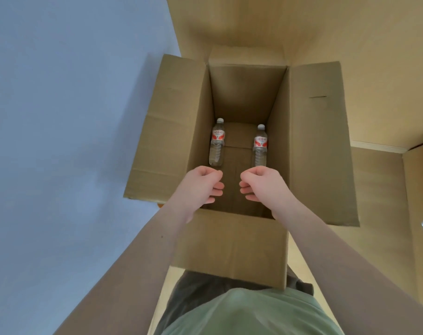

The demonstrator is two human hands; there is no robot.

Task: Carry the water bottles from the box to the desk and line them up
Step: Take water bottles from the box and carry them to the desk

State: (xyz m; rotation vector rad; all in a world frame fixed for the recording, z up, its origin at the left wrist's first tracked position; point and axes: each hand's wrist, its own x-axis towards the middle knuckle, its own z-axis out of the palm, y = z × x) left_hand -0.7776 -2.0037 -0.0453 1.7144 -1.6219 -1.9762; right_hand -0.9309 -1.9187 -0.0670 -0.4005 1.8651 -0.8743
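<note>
Nearest the camera, a green shirt (pixel 249 313) and dark trousers (pixel 196 288), partly covered by the near flap (pixel 232 247) of an open cardboard box (pixel 281 146). Two bare forearms reaching forward over that flap and into the opening. Left hand (pixel 202 183) and right hand (pixel 261 183) side by side above the box interior, apart from each other, each with fingers loosely curled inward and gripping nothing. Just beyond the knuckles, down on the box floor, two clear water bottles with white caps and red-and-white labels, both upright: left bottle (pixel 217 143) against the left inner wall, right bottle (pixel 260 147) close to the right inner wall, well apart from one another with bare cardboard between. Neither bottle touched by a hand. Side flaps folded outward, left flap (pixel 167 131) and right flap (pixel 321 146). Beyond the box, a pale wooden floor (pixel 350 32) on the right and a blue-grey wall (pixel 60 93) on the left.
</note>
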